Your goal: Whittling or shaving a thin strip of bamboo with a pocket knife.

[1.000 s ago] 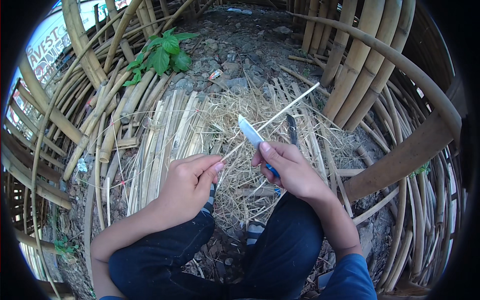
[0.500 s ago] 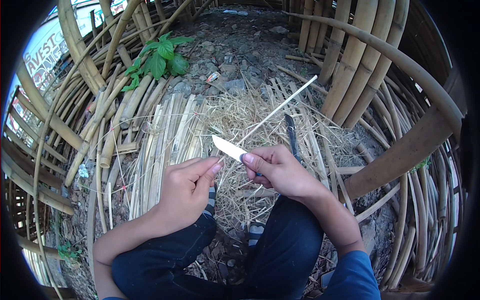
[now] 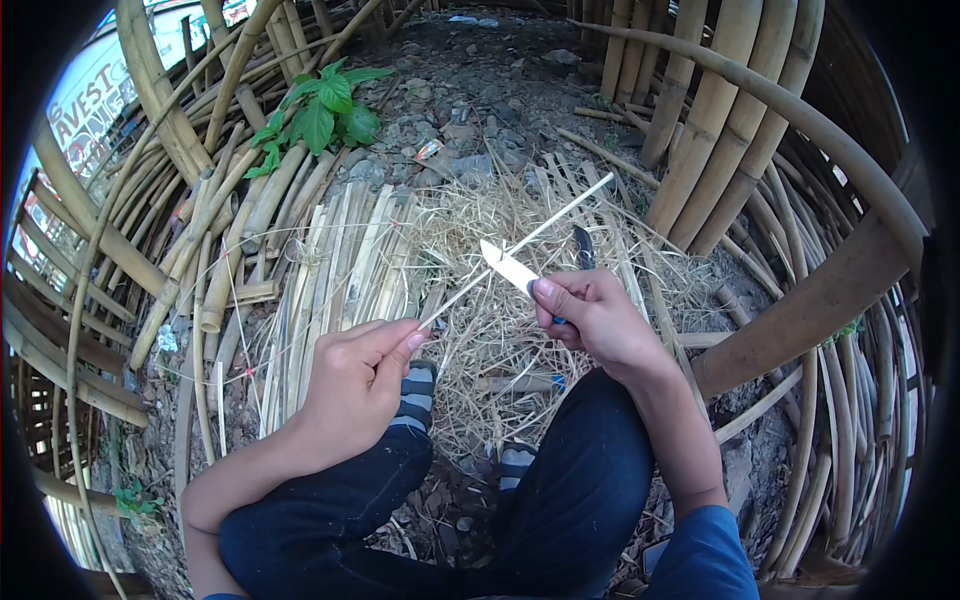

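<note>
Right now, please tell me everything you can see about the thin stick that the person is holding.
The thin stick is a pale, straight sliver, apparently split bamboo. It slants from the left hand, which pinches its lower end, up to the right over the straw-like shavings. The knife blade, held in the right hand, lies against its middle.

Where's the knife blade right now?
In the head view the knife blade is just right of centre, held in the right hand, its edge against the thin bamboo sliver above the pile of shavings.
</note>
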`<action>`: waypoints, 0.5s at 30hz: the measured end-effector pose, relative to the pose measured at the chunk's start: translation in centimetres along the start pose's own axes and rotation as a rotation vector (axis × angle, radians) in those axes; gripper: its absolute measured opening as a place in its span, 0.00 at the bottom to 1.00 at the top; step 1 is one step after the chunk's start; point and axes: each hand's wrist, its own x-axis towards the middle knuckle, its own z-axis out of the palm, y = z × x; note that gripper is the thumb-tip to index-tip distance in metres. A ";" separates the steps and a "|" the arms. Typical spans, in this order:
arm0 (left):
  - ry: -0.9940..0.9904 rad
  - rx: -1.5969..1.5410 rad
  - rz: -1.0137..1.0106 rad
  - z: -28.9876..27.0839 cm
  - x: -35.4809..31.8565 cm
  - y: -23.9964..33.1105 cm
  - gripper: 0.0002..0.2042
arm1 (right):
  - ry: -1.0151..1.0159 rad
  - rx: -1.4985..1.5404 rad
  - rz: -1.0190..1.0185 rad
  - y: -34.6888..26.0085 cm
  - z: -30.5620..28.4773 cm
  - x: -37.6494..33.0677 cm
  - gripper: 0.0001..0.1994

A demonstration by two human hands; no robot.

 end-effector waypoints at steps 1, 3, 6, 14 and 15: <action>-0.017 0.018 -0.010 -0.2 -0.3 -0.4 0.08 | 0.049 0.037 0.027 0.2 -0.4 0.0 0.17; -0.035 0.027 -0.014 -0.4 -0.5 -0.5 0.08 | 0.095 0.092 0.047 -0.1 -1.0 -0.3 0.18; -0.060 0.045 -0.034 -0.9 -0.8 -0.4 0.08 | 0.131 0.086 0.064 0.2 -1.7 -0.3 0.19; -0.066 0.063 -0.051 -2.1 -1.6 -1.4 0.07 | 0.290 0.174 0.033 0.8 -4.4 0.0 0.17; -0.069 0.062 -0.049 -2.2 -1.6 -1.6 0.07 | 0.267 0.163 0.063 0.8 -5.0 0.1 0.18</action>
